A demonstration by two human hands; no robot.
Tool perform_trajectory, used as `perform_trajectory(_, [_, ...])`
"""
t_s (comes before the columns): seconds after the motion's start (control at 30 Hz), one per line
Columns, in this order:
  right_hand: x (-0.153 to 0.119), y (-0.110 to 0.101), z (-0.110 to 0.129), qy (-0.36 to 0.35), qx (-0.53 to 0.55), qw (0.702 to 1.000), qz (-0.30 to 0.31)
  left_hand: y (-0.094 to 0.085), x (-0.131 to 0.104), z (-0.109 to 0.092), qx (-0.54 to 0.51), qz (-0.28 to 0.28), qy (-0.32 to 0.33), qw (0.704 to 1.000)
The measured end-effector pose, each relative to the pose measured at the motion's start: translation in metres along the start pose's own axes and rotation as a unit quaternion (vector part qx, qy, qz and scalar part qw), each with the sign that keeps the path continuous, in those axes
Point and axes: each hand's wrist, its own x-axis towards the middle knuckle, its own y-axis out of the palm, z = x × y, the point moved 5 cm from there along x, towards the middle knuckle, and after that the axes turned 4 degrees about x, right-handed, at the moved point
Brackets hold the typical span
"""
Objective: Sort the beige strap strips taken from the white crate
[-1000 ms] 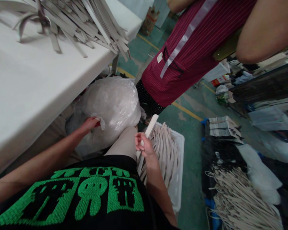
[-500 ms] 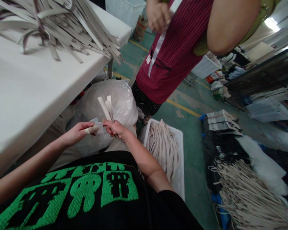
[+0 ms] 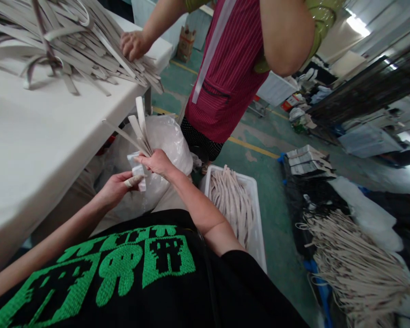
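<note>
In the head view, my left hand (image 3: 118, 189) pinches a small pale plastic piece (image 3: 139, 171), which looks like a folded clear bag. A light wrap or tape goes round one of its fingers. My right hand (image 3: 160, 163) is closed round a few beige straps (image 3: 141, 127), whose free ends fan out up and to the left. Its fingertips come right up to the plastic piece; whether they grip it too I cannot tell. Below and behind both hands lies a large clear plastic bag (image 3: 171, 136).
A white table (image 3: 54, 123) on the left bears a heap of beige straps (image 3: 89, 50). A co-worker in a red striped apron (image 3: 218, 73) stands opposite, one hand (image 3: 134, 44) on that heap. On the floor are a white crate (image 3: 259, 218) of straps and a larger strap pile (image 3: 355, 269).
The co-worker's hand has come down onto the heap. My right hand has risen slightly, and its straps now spread apart. The plastic piece has turned more upright in my left hand.
</note>
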Motion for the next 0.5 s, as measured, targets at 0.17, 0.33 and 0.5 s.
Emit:
perform_trajectory(0.17, [0.0, -0.004, 0.006, -0.013, -0.015, 1.0, -0.001, -0.01, 0.002, 0.0, 0.037, -0.005, 0.019, 0.999])
perform_trajectory(0.33, [-0.001, 0.0, 0.013, -0.026, -0.04, 0.999, 0.013, -0.008, 0.007, 0.002, 0.065, 0.033, -0.015, 0.997])
perform_trajectory(0.5, [0.003, 0.004, 0.012, -0.043, -0.053, 0.997, 0.03, 0.003, 0.007, 0.002, 0.09, 0.084, -0.054, 0.991])
